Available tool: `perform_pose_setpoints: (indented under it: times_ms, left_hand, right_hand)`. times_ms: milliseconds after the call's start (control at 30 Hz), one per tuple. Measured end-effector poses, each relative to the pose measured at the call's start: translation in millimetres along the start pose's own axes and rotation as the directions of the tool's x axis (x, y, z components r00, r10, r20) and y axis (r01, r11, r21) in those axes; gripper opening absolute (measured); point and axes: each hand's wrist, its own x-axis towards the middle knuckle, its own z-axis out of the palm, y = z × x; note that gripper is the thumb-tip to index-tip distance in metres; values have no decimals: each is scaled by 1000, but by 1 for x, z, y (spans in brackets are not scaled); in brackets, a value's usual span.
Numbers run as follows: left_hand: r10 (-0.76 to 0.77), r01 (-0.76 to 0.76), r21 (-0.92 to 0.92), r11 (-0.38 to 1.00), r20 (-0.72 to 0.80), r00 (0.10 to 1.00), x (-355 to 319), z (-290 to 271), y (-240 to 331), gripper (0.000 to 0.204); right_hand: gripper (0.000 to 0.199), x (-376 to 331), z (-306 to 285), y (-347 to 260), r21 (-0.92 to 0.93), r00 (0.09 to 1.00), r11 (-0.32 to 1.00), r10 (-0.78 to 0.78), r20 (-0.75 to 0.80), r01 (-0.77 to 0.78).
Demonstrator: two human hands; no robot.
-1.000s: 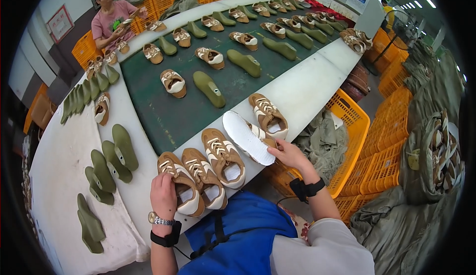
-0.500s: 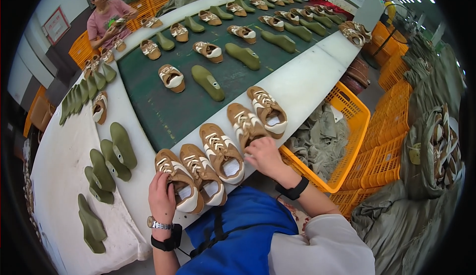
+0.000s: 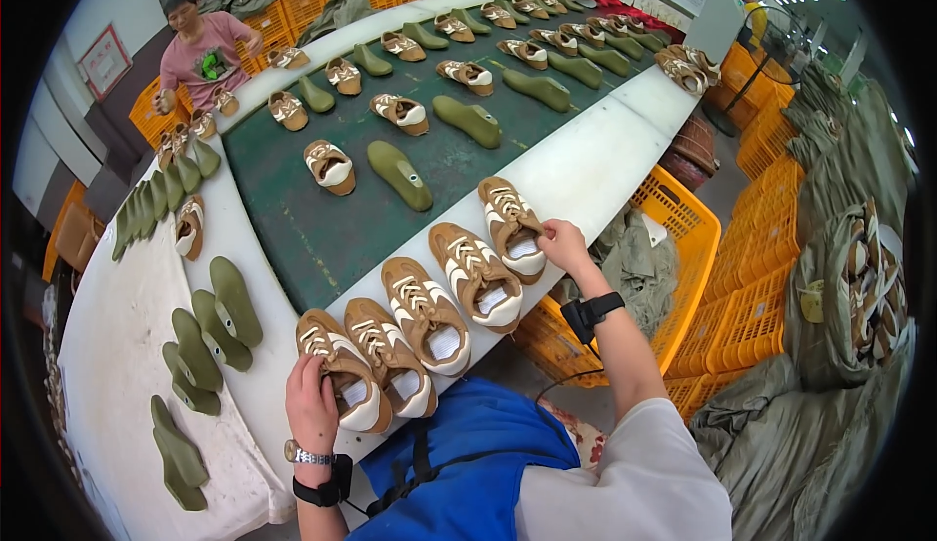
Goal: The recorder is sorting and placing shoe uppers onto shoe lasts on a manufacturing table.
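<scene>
Several brown sneakers with white stripes and laces stand in a slanting row along the white table edge before me, toes pointing away. My left hand (image 3: 311, 406) is closed at the side collar of the leftmost sneaker (image 3: 340, 365), its fingers curled at the opening. With finger and thumb, my right hand (image 3: 566, 248) pinches the collar of the rightmost sneaker (image 3: 509, 221). Between these two, a middle sneaker (image 3: 426, 309) and its neighbours stand untouched, pale insoles showing inside.
Green shoe lasts (image 3: 234, 299) lie on the cloth-covered left side. Shoes and lasts sit on the green belt (image 3: 293, 219) beyond the white ledge. A yellow crate (image 3: 698, 278) of grey cloth stands at right, near stacked crates (image 3: 761, 209). A person (image 3: 207, 58) stands at far left.
My right hand has moved from the second sneaker from the right to the rightmost one, now pinching its collar. The left hand stays at the leftmost sneaker. The far person's hands have moved apart.
</scene>
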Motion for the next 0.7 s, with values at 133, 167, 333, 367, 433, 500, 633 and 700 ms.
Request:
perform_pose_setpoints:
  times_ms: [133,167,333,367,433,500,633,700]
  left_hand:
    - [4,-2,18,1000,-61,998,-11,-10,-8,40]
    - [-15,12,-39,999,-77,997,-12,-10,-9,44]
    - [-203,179,-260,949,-68,977,-24,-25,-27,51]
    - [-226,194,-242,951,-113,967,-32,-31,-39,50]
    - [-238,224,-104,969,-156,959,-54,-48,-68,48]
    - [-268,280,43,959,-186,945,-83,-62,-109,44]
    - [-384,453,337,825,-255,888,-139,-77,-186,52]
    - [-419,539,399,741,-352,837,-169,-95,-229,60]
  right_hand:
    - [27,-12,-6,-36,-286,969,930,-245,-18,230]
    - [27,-8,-13,-33,-346,977,919,-144,157,190]
    - [32,-20,-42,-32,-495,930,805,-366,17,326]
    - [31,-26,-42,-64,-404,910,822,-408,75,402]
    - [28,-52,-38,-137,-222,836,808,-506,212,545]
    - [25,-77,-19,-200,-115,643,670,-629,438,734]
    - [28,-106,11,-291,-35,181,279,-516,837,960]
    - [29,-101,35,-340,-71,110,122,-345,932,990]
